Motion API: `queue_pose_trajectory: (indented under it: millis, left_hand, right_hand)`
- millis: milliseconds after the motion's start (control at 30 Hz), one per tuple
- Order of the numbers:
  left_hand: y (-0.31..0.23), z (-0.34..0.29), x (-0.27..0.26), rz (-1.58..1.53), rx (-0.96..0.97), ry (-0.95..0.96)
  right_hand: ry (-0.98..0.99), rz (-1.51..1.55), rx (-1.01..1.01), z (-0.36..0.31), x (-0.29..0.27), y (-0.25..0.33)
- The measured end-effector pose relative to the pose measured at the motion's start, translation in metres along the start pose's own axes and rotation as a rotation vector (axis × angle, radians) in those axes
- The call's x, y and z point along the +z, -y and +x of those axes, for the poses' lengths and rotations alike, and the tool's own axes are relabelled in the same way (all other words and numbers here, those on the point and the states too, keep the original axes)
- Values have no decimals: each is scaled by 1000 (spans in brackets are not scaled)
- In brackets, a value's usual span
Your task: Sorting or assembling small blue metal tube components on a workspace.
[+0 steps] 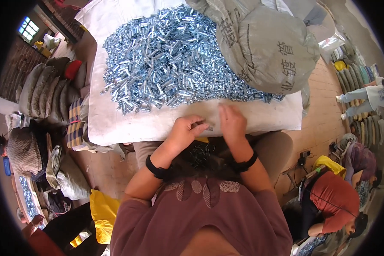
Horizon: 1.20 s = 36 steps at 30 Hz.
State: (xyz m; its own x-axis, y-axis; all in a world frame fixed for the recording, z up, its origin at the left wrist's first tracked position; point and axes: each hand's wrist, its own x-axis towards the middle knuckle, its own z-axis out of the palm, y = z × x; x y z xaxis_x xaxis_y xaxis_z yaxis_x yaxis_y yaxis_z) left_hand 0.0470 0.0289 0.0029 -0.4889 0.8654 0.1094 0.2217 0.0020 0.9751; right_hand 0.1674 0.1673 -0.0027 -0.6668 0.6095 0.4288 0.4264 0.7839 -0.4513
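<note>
A large heap of small shiny metal tubes (pixel 170 55) lies on a white cloth-covered table (pixel 115 128) in front of me. My left hand (pixel 184 131) is at the table's near edge, thumb and fingers curled into a pinch; whatever is between the fingertips is too small to make out. Just right of it, my right hand (pixel 232 121) is over the white cloth, its fingers stretched towards the heap's near edge and slightly blurred. No tube shows in it. Below both hands, several small dark pieces (pixel 200 153) lie on dark material in my lap.
A full grey woven sack (pixel 273 47) rests on the heap's right side. Stacked sacks (pixel 42 89) stand at left. Co-workers bend over at lower right (pixel 335 200) and left (pixel 23 149); another person (pixel 369 98) stands far right. A yellow bag (pixel 103 215) is at lower left.
</note>
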Motion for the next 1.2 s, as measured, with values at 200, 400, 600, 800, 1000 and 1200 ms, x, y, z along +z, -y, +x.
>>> queue_pose_trajectory:
  millis: [200,400,600,800,1000,1200]
  left_hand:
    - [-7,52,-34,875,119,-239]
    - [5,75,-39,910,117,-161]
    - [5,69,-38,850,315,-263]
    - [-11,46,-33,813,252,-269]
    - [-10,22,-9,28,-95,-134]
    - [-20,8,14,-332,-329,-113]
  right_hand:
    - [-23,-164,-58,27,24,-15]
    - [-77,-109,-28,32,22,-17]
    - [-40,-199,-36,24,49,-36]
    - [-177,124,66,24,26,-14]
    - [-170,270,73,20,11,-7]
    - [173,939,436,5,1,-10]
